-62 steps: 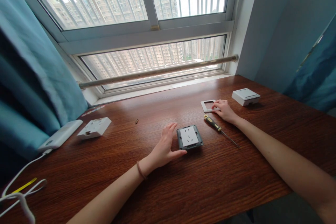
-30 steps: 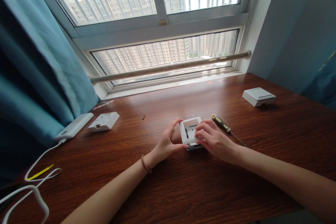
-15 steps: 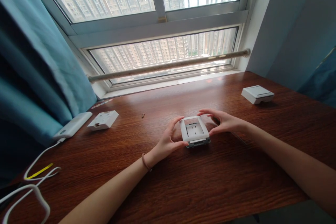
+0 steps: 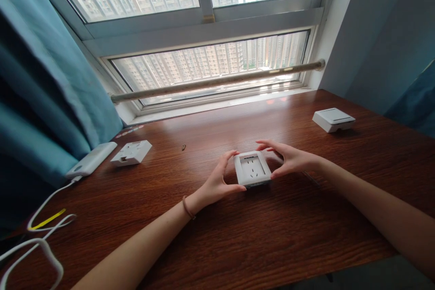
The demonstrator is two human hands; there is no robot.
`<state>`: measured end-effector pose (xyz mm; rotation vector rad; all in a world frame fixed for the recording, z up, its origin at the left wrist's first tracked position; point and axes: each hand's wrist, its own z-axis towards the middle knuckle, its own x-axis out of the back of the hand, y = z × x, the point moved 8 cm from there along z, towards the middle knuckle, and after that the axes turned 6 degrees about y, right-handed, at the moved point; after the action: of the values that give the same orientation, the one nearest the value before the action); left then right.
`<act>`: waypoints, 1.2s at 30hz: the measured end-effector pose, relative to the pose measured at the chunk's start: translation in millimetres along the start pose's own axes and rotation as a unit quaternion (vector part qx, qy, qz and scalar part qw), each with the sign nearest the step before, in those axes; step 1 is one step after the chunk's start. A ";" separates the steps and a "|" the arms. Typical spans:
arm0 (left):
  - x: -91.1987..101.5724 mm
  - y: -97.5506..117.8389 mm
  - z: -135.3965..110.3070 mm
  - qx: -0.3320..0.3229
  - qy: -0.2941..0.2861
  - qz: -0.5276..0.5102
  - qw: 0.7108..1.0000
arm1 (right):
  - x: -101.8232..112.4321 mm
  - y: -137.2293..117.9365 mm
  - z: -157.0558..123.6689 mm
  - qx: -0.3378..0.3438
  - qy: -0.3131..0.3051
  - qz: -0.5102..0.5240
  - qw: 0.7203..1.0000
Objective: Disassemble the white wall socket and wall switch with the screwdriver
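A white wall socket lies face up on the brown table, its plug slots showing through the opening of a white square frame. The frame sits around the socket face; whether it is fully seated I cannot tell. My left hand grips its left side, fingertips at the far left corner and thumb at the near edge. On the right side my right hand holds it with curved fingers at the far corner and thumb at the near right. A little dark metal part is no longer distinguishable beneath my right hand.
Small screws lie left of centre. A white backing box stands at the left beside a white power bank with a white cable and a yellow strip. Another white switch box sits at the far right.
The frame has come down over the socket, so the slots show more clearly and less of the grey base is visible. Both hands keep their hold; the view has shifted slightly.
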<state>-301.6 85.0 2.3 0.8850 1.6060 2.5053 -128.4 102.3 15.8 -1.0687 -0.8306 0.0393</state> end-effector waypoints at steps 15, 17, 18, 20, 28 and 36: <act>-6.4 3.0 0.6 0.005 -0.043 0.033 0.999 | -3.4 0.2 -1.2 -0.012 -0.017 -0.012 1.000; -6.4 4.5 1.0 0.001 -0.044 0.043 0.998 | -4.4 0.7 -0.8 -0.012 -0.021 -0.008 1.000; -6.5 5.2 1.2 -0.002 -0.045 0.050 0.998 | -5.0 1.3 -0.7 -0.014 -0.024 -0.004 1.000; -6.6 6.2 1.4 -0.008 -0.048 0.064 0.997 | -5.8 3.0 -0.8 -0.019 -0.029 0.007 0.999; -6.1 5.9 1.9 -0.015 -0.044 0.062 0.997 | -9.6 24.5 -0.8 -0.141 0.014 0.128 0.982; 18.0 -22.4 -7.4 0.140 0.157 0.030 0.977 | -28.8 31.0 -8.4 -0.320 0.030 0.269 0.908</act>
<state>-326.2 95.2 -11.0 0.5814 2.0994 2.6076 -132.6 100.0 -27.1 -1.8934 -0.4697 0.2087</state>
